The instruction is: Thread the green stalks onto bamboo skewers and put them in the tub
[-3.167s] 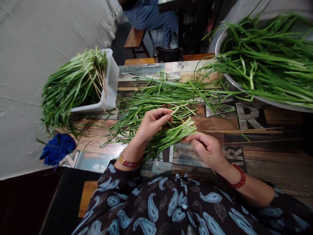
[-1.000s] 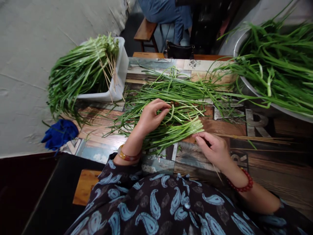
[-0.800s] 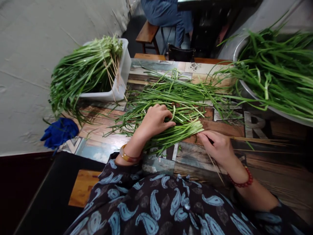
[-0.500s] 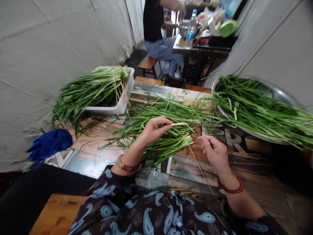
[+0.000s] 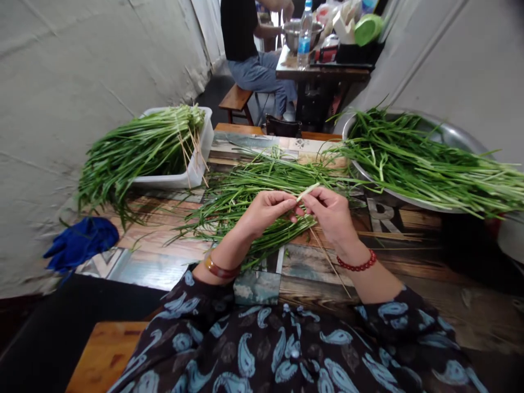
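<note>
My left hand [image 5: 270, 212] pinches a garlic chive stalk [image 5: 308, 190] near its pale end. From the other side, the fingers of my right hand [image 5: 332, 214] close on the same stalk, so the two hands almost touch. Beneath them lies a loose spread of green chives [image 5: 245, 188] on the patterned table [image 5: 164, 245]. A smaller bunch, its pale ends evened up, is partly hidden under my hands. Thin wooden skewers [image 5: 331, 263] lie just below that bunch, pointing toward me.
On the left, a white plastic bin [image 5: 207, 136] holds chives and skewers. A metal basin [image 5: 462, 134] heaped with chives stands on the right. Blue gloves [image 5: 84, 240] rest at the left edge. Beyond, a person [image 5: 241, 38] sits at another table with a water bottle [image 5: 305, 38].
My right hand has moved left and up to meet my left hand and now grips the stalk's pale end. The view has shifted slightly. The far person's arm has lowered toward the bowl.
</note>
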Tool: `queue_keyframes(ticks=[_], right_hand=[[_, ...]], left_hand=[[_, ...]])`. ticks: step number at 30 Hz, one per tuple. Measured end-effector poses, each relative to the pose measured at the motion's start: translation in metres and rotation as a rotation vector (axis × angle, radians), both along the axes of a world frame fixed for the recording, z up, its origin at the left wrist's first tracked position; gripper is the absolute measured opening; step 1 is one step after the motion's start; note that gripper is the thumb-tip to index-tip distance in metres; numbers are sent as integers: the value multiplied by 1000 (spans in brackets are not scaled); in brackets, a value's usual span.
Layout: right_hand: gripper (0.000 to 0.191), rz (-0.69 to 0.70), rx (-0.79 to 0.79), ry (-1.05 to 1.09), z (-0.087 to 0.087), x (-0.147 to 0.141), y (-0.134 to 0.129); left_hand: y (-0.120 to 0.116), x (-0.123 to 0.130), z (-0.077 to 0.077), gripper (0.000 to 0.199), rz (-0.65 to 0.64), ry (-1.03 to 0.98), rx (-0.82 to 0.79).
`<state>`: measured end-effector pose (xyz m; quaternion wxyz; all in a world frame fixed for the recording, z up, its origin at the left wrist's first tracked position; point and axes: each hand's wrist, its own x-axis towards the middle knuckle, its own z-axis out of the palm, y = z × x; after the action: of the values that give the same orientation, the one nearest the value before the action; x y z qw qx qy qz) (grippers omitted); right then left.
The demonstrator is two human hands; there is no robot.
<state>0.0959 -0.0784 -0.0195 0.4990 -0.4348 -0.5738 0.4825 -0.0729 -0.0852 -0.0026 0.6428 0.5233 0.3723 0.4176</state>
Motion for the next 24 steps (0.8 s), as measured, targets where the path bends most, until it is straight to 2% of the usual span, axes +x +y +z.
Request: queue_keyframes(ticks=[7, 11, 16, 20, 24], right_hand=[[15, -55, -62, 51, -7, 2, 2], [23, 66, -232, 191, -6, -3, 4], [34, 186, -430, 349, -7, -2, 4], [34, 284, -476, 352, -10, 0, 3], [37, 309, -468, 331, -9, 0, 2]], left_hand=[[4, 2, -8, 22, 69, 52, 41], [6, -1, -11, 27, 18, 17, 16], [4, -8, -14, 29, -83, -114, -90], [2, -11, -16, 32, -153, -187, -160], [1, -10, -17, 31, -180, -203, -214]])
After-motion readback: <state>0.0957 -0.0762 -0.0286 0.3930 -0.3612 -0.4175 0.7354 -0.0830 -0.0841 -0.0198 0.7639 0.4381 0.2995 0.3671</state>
